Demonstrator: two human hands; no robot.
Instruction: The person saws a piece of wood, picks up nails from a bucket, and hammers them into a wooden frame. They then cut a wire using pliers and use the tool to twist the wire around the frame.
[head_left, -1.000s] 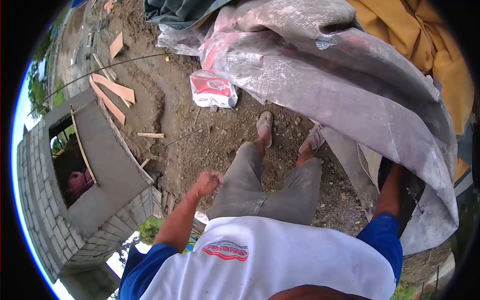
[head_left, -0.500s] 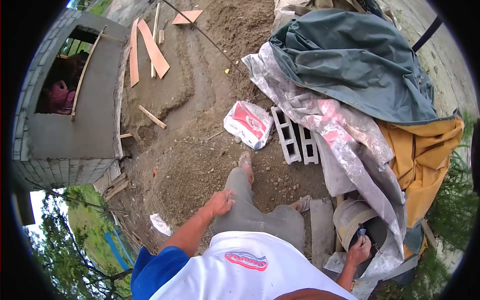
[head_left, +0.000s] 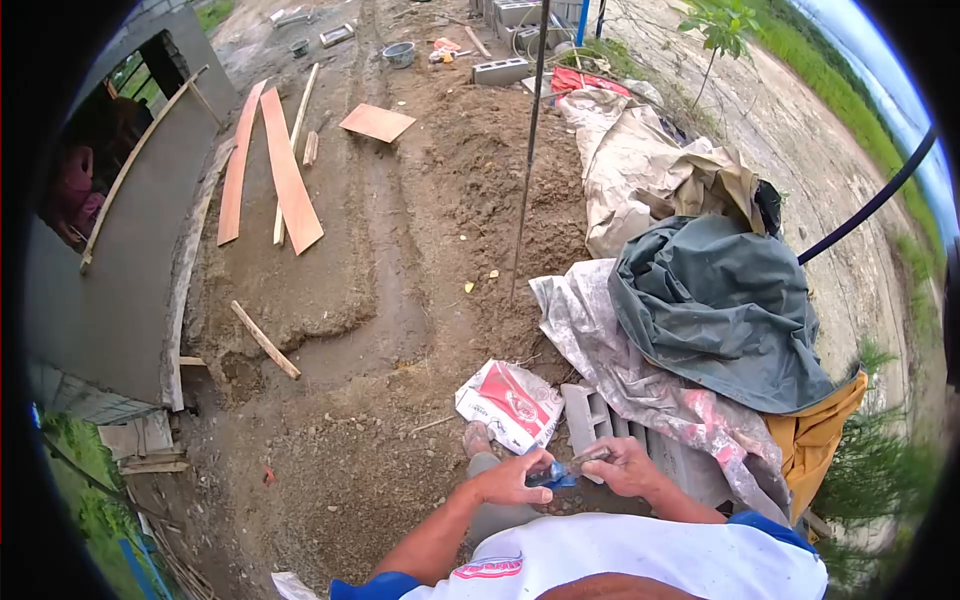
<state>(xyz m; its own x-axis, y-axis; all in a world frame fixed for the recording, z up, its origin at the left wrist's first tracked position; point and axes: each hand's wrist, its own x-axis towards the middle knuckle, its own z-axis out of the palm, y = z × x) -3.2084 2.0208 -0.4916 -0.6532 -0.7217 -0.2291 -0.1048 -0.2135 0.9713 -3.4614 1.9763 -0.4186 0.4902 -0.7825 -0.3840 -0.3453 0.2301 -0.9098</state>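
Observation:
In front of my white shirt, both hands meet at a small blue-and-grey object point(head_left: 562, 473), whose exact kind I cannot make out. My left hand point(head_left: 508, 479) is closed on its blue end. The fingers of my right hand point(head_left: 628, 469) pinch the greyish, dirty-looking end. Just beyond my hands lies a white and red printed sack point(head_left: 512, 405) on the soil. Grey hollow blocks point(head_left: 588, 418) are beside it, partly covered by a stained grey sheet point(head_left: 655, 385).
A green tarp point(head_left: 715, 310) and an orange tarp point(head_left: 812, 440) are heaped at right. A thin rod point(head_left: 530, 150) rises ahead. Wood strips point(head_left: 290, 180) and a short stick point(head_left: 265, 340) lie on the ground, left of a shallow trench. A plastered wall point(head_left: 145, 245) stands at left.
My right hand has come up from the bucket with the small object and moved left. My left hand has left my thigh and joined it. The view has tilted up.

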